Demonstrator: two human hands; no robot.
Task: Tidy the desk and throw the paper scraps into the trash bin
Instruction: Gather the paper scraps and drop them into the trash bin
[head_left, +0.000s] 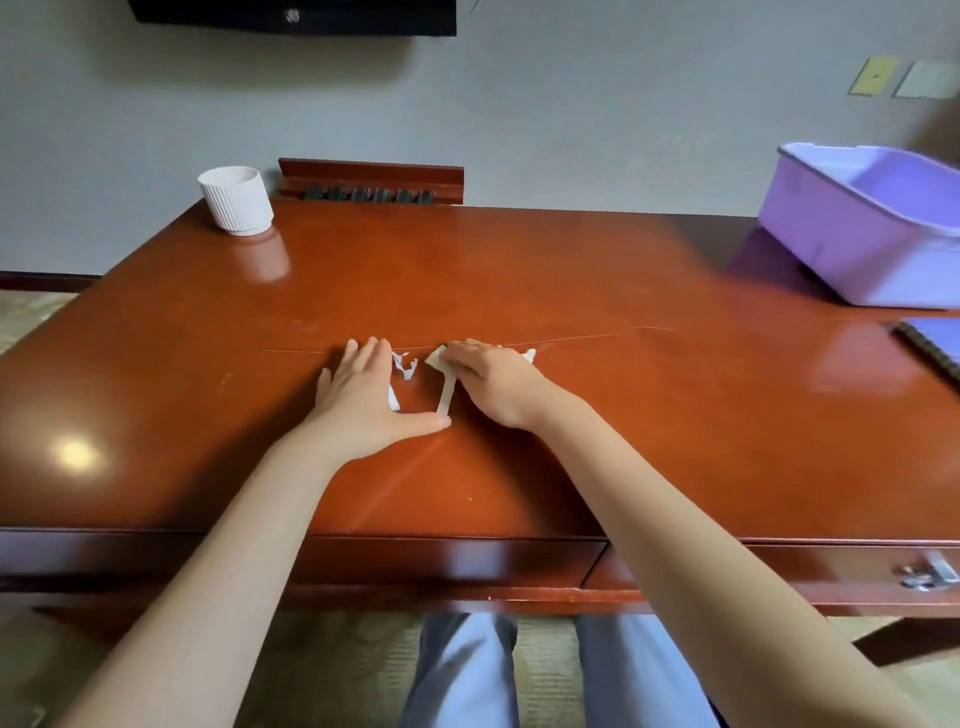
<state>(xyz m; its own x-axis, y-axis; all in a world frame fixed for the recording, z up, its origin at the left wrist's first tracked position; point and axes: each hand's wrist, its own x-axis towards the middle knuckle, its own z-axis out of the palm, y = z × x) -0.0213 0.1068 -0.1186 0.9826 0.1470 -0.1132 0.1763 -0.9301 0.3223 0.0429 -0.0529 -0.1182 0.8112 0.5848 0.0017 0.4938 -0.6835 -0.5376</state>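
Several torn white paper scraps (404, 365) lie in the middle of the red-brown desk (519, 270). My left hand (366, 395) lies flat on the desk just left of them, fingers straight, thumb stretched out to the right below the scraps. My right hand (493, 382) is on the right side of the pile, its fingers curled round a long paper strip (445, 387) that hangs from the fingertips down to the desk. Another small scrap (529, 355) shows behind the right hand. The lilac plastic bin (852, 244) stands at the far right of the desk.
A white ribbed cup (236, 200) stands at the back left. A wooden rack (371, 182) sits against the wall behind the desk. A spiral notebook (935, 345) lies at the right edge. Drawers with a metal handle (930, 574) run under the front edge.
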